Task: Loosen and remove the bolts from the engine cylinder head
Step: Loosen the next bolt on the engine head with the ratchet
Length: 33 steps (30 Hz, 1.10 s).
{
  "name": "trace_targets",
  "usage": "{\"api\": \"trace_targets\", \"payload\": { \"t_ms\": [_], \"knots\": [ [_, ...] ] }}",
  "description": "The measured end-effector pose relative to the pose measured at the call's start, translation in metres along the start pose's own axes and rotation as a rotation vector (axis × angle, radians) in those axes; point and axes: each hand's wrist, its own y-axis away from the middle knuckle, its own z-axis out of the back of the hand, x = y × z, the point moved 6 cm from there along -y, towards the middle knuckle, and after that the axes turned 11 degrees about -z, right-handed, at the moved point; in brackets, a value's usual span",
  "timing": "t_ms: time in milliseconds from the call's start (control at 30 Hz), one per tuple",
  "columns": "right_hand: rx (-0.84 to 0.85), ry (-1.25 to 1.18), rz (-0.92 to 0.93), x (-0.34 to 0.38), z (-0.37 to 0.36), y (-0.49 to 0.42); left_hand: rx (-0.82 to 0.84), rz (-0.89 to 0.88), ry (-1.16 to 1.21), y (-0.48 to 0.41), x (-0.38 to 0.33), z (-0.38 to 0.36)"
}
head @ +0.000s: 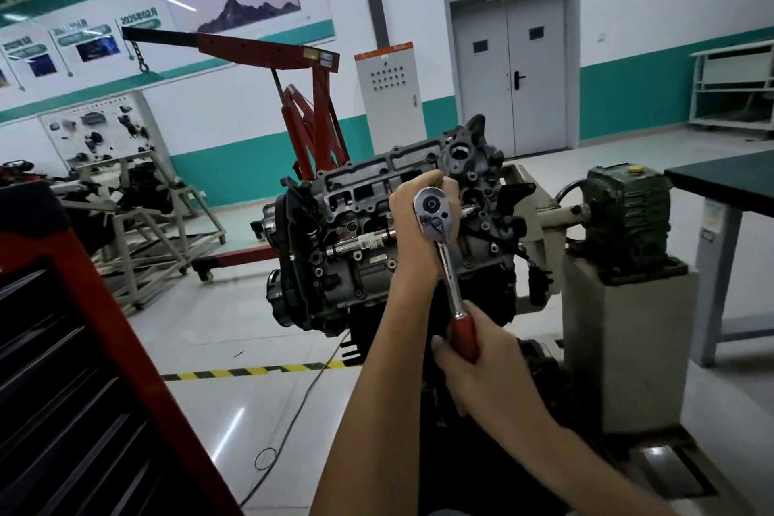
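Observation:
The engine cylinder head (360, 197) faces me on its stand, dark grey with several bolts and open ports. A chrome ratchet wrench (433, 212) with a red handle stands against the head's right half. My left hand (412, 218) is curled behind the ratchet's round head, steadying it. My right hand (469, 352) grips the red handle below. The socket and the bolt under it are hidden behind the ratchet head. A chrome extension bar (360, 243) lies across the head to the left of my left hand.
A red tool cabinet (83, 369) fills the lower left. A red engine crane (310, 96) stands behind the engine. To the right are the stand's green gearbox (624, 214) on a grey pedestal and a dark-topped workbench (728, 184). A cable and hazard tape (251, 371) lie on the floor.

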Motion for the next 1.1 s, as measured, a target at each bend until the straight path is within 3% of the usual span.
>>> {"api": "trace_targets", "payload": {
  "t_ms": [67,133,333,433,533,633,733,833,900,1100],
  "knots": [
    [0.005,-0.103,-0.023,-0.002,-0.020,0.004,0.022,-0.033,-0.043,0.001,-0.001,0.000],
    [0.008,-0.043,-0.020,0.000,-0.012,0.002,0.070,-0.043,-0.035,0.000,-0.001,0.001],
    [0.115,0.666,0.231,0.038,0.090,-0.035,0.316,-0.089,-0.039,-0.005,0.001,0.001],
    [0.071,0.844,0.313,0.056,0.120,-0.054,0.334,-0.071,-0.048,-0.009,0.003,-0.005],
    [0.051,0.710,0.228,0.036,0.100,-0.040,0.208,-0.084,-0.019,-0.004,0.001,-0.004],
    [-0.037,0.368,0.125,0.016,0.054,-0.013,0.071,0.005,0.026,-0.002,0.007,-0.004],
    [0.018,0.021,-0.028,0.005,0.002,0.000,-0.013,0.066,0.044,-0.003,0.008,-0.004],
    [0.029,-0.031,-0.046,0.004,-0.011,0.003,0.003,-0.001,-0.029,-0.001,0.005,-0.003],
    [0.031,0.121,0.013,0.008,0.011,-0.002,0.067,-0.017,-0.010,-0.001,0.006,0.000],
    [0.169,0.873,0.293,0.054,0.104,-0.052,0.355,-0.118,-0.030,-0.007,-0.002,0.004]
  ]
}}
